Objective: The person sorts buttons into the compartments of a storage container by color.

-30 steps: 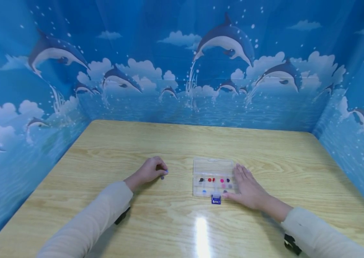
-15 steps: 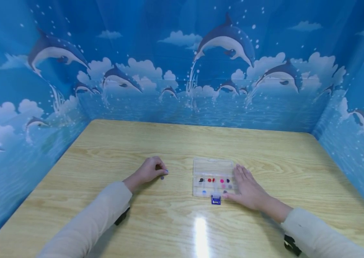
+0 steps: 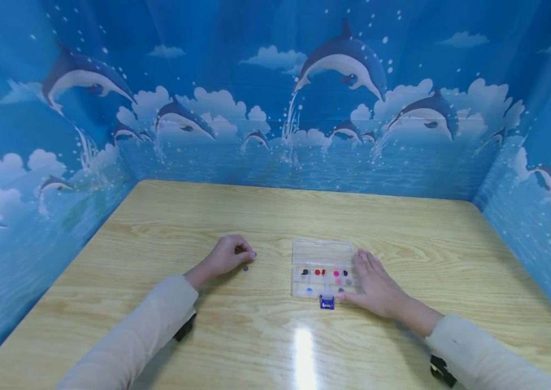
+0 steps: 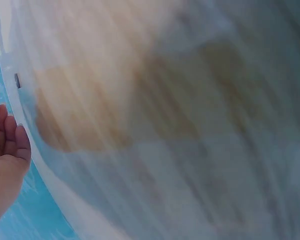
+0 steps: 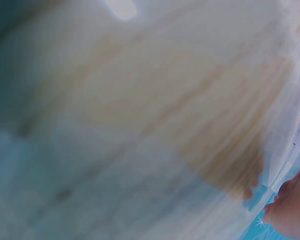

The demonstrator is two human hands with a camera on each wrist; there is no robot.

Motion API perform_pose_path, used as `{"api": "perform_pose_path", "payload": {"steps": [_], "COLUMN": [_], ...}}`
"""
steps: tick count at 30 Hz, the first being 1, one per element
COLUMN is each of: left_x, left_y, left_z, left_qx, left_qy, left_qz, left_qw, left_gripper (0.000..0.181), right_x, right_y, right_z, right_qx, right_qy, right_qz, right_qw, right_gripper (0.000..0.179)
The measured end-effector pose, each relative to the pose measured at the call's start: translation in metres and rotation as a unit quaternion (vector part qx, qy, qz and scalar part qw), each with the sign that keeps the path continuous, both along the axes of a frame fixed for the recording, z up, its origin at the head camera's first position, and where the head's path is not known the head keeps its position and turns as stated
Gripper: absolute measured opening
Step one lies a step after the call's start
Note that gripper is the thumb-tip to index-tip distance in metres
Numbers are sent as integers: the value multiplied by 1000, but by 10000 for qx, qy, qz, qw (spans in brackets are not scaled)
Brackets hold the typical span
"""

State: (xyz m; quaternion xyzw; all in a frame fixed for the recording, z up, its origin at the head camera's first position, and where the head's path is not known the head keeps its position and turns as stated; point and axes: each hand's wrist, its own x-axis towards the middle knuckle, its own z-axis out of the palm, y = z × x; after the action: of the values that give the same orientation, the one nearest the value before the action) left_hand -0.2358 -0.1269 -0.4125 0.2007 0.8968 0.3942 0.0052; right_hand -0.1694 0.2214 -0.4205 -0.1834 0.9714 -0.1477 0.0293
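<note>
In the head view my left hand (image 3: 226, 254) pinches a small bluish-purple bead (image 3: 254, 254) between thumb and forefinger, low over the table. Just below those fingers, a dark purple bead (image 3: 246, 268) lies loose on the wood. To the right stands a clear plastic compartment box (image 3: 323, 252) with its lid folded back. My right hand (image 3: 380, 287) rests along the box's right side, fingers straight, thumb at the front corner. Inside sit black beads (image 3: 305, 272), red beads (image 3: 317, 272), a pink bead (image 3: 336, 273) and a blue bead (image 3: 309, 290), among others.
A dark blue latch (image 3: 326, 302) sticks out at the box's front. The light wood table (image 3: 207, 346) runs back to a dolphin-printed curtain (image 3: 265, 81) on three sides. Both wrist views show mostly blurred tabletop, with the hands at the edges.
My left hand has shifted slightly up and away from the loose purple bead, carrying the pinched bead a little upward. The right hand and box stay where they were.
</note>
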Motion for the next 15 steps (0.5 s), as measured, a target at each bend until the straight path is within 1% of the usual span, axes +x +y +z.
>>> {"api": "perform_pose_path", "payload": {"steps": [4, 8, 11, 15], "left_x": [0, -1, -1, 2], "left_y": [1, 1, 1, 3], "left_z": [1, 1, 2, 5], "left_qx": [136, 159, 210, 327], "left_qy": [-152, -141, -95, -141], "left_qz": [51, 62, 8, -100], "left_qw": [9998, 9998, 9997, 9993], "left_gripper": [7, 8, 9, 9], "right_x": [0, 1, 1, 0], "right_y": [0, 0, 0, 0], "right_z": [0, 1, 1, 1], "right_qx": [17, 24, 23, 13], "right_qy": [-5, -18, -26, -33], "right_qz": [-14, -29, -36, -36], "right_qw": [10000, 10000, 10000, 10000], "right_gripper": [103, 103, 103, 103]}}
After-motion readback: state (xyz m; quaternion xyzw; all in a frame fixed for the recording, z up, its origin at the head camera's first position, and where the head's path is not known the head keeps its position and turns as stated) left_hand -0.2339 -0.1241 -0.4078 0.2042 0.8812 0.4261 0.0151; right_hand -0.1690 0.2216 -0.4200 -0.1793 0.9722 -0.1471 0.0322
